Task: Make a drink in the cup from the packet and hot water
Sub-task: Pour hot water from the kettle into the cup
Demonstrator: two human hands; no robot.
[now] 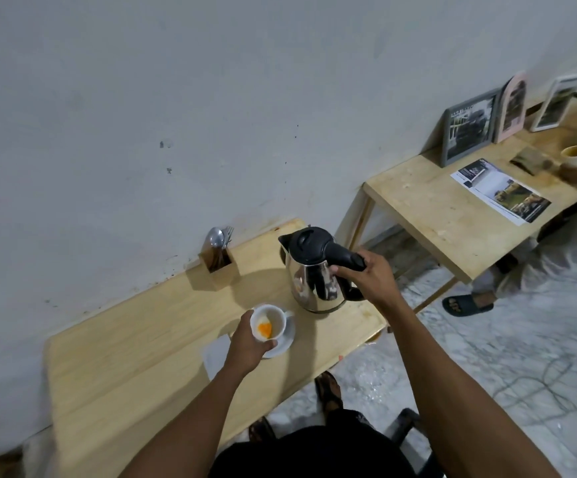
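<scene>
A white cup (273,320) with orange powder at its bottom rests on a white saucer (285,343) on the wooden table (135,343). My left hand (247,343) is wrapped around the cup's near side. A steel kettle (314,274) with a black lid stands upright just right of the cup. My right hand (366,274) grips the kettle's black handle. A pale packet or paper (216,353) lies flat beside the saucer, partly under my left wrist.
A wooden holder (218,263) with spoons and a fork stands by the wall. A second table (452,215) to the right carries picture frames, a leaflet and a paper cup held by another person, whose sandalled foot (466,303) rests on the floor.
</scene>
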